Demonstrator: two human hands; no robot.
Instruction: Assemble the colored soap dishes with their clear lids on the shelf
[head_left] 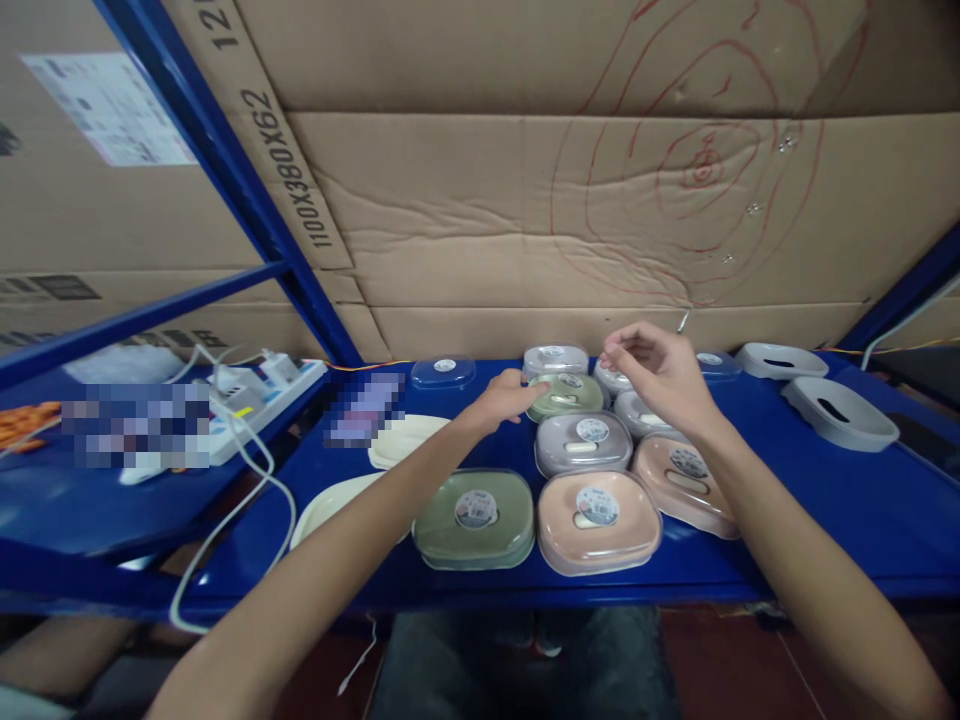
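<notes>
My left hand reaches in from the left, and its fingers close on the left edge of a green box with a clear lid. Curled above the back boxes, my right hand has thumb and fingertips together, with nothing visible in them. Under it, two greyish boxes are partly hidden. In front of the green box sits a lilac-grey box with a round sticker. Nearer me are a peach box, a larger green box and another peach box, partly behind my right forearm.
Grey slotted trays lie at the right. Cream pieces lie left, near a blurred-out phone-like rectangle. A blue-looking lidded box stands at the back. A power strip with white cables lies far left. Cardboard walls the rear.
</notes>
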